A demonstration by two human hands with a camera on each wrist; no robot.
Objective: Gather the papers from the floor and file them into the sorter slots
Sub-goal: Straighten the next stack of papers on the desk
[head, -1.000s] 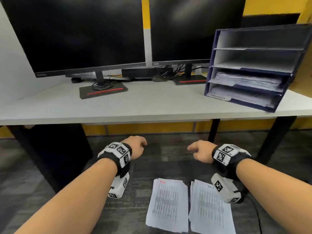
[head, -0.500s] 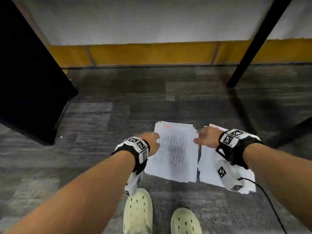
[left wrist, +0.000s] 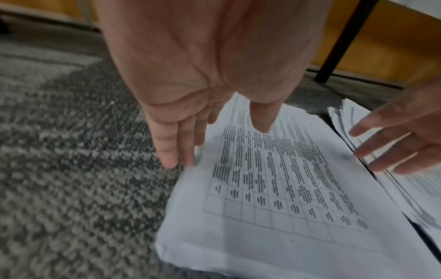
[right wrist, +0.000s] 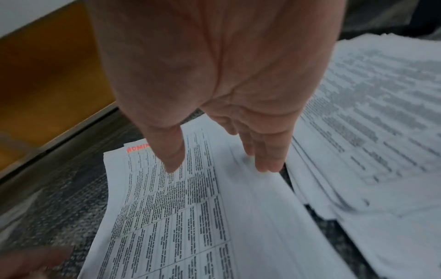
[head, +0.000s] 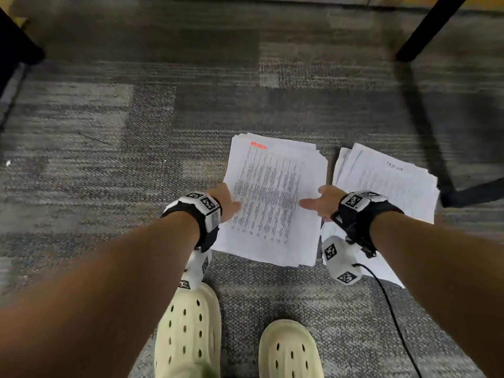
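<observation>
carpet [head: 109,173] | left stack [head: 272,203] long axis runs away | left hand [head: 223,199], right hand [head: 324,203] grips flat, flanking

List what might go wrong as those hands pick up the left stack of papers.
1. The left stack is loose and fanned at its edges; lifted from the sides by the left hand and right hand, sheets may slide out.
2. The right stack lies close beside it, so right fingers could snag its sheets and mix the piles.
</observation>
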